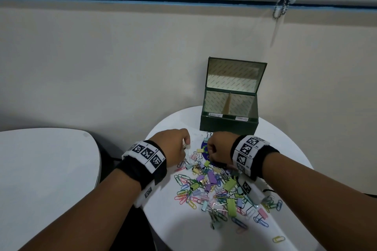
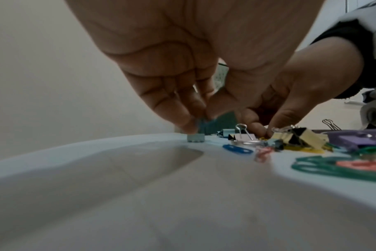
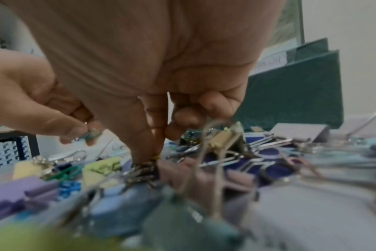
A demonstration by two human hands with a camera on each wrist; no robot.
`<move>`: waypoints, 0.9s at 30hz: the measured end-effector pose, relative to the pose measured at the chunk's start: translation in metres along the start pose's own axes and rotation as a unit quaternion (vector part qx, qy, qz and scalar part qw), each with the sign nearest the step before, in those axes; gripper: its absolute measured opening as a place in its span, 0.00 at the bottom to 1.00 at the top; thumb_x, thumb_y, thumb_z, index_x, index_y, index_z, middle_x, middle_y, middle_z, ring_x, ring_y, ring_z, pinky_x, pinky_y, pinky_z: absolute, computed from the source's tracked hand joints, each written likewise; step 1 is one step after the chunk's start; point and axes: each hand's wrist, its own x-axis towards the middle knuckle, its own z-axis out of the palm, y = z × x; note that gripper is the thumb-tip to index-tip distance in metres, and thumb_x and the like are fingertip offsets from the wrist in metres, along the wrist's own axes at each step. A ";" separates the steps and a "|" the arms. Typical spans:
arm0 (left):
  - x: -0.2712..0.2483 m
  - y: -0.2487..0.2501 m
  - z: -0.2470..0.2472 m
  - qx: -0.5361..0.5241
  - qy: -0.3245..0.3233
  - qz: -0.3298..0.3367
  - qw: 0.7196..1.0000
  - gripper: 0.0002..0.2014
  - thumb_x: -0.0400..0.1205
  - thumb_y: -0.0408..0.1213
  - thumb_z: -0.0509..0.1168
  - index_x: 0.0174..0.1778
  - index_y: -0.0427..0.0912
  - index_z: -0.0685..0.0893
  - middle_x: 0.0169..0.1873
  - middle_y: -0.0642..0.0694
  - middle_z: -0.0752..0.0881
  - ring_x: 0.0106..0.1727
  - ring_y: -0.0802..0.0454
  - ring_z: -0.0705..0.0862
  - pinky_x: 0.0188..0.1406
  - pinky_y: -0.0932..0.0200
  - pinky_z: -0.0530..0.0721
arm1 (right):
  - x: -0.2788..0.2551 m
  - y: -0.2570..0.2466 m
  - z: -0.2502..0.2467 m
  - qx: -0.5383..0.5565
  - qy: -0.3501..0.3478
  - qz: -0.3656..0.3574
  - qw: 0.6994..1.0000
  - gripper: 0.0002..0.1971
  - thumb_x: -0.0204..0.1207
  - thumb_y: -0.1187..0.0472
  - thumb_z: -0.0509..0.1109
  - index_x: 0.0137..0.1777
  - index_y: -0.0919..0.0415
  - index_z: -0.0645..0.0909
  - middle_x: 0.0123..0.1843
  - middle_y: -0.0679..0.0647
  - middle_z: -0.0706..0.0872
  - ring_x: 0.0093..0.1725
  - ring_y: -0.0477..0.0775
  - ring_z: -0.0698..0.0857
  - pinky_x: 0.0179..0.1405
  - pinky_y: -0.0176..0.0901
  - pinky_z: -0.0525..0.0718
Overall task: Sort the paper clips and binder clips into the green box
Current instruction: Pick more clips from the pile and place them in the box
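Just beyond our right hand [image 1: 219, 149], the green box [image 1: 228, 123] is standing open; both hands are pinching clips from the pile [image 1: 214, 185] on the counter [image 1: 183, 230], left hand [image 1: 173, 146] farther off.

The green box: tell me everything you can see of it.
The green box is dark green and looks like covered card, with a pale patterned lining. Its hinged lid stands open, leaning back toward the wall. A divider splits the inside into two compartments, both seemingly empty. Two white handwritten labels sit on the front rim, too small to read. It stands at the far edge of the round white table, beyond the clip pile; neither of the hands touches it.
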 end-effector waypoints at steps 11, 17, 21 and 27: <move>0.005 -0.001 0.000 0.059 -0.065 -0.050 0.995 0.14 0.86 0.41 0.56 0.41 0.39 0.82 0.39 0.42 0.82 0.43 0.44 0.79 0.41 0.57 0.72 | -0.017 -0.021 -0.012 0.071 0.011 -0.076 0.994 0.05 0.81 0.61 0.61 0.46 0.53 0.78 0.45 0.52 0.84 0.45 0.55 0.80 0.46 0.45 0.79; -0.015 -0.006 0.000 0.065 -0.074 -0.047 0.994 0.18 0.67 0.60 0.73 0.43 0.53 0.83 0.43 0.54 0.83 0.46 0.52 0.83 0.42 0.58 0.81 | -0.011 -0.021 0.004 -0.055 -0.008 -0.031 0.998 0.13 0.77 0.42 0.70 0.50 0.51 0.80 0.44 0.48 0.83 0.46 0.54 0.82 0.44 0.46 0.80; -0.015 -0.009 0.001 0.041 -0.051 -0.030 0.997 0.10 0.73 0.53 0.74 0.45 0.53 0.88 0.46 0.55 0.83 0.49 0.53 0.83 0.42 0.61 0.76 | -0.008 -0.009 -0.003 -0.039 -0.003 -0.001 0.999 0.11 0.79 0.46 0.69 0.49 0.54 0.82 0.44 0.49 0.84 0.46 0.54 0.83 0.43 0.45 0.81; -0.010 -0.003 0.004 0.042 -0.047 0.003 0.998 0.05 0.78 0.42 0.69 0.39 0.50 0.89 0.40 0.54 0.88 0.42 0.52 0.84 0.38 0.63 0.75 | -0.013 0.002 -0.010 0.010 0.065 -0.033 0.997 0.02 0.78 0.56 0.69 0.46 0.52 0.83 0.42 0.45 0.85 0.45 0.51 0.83 0.46 0.44 0.84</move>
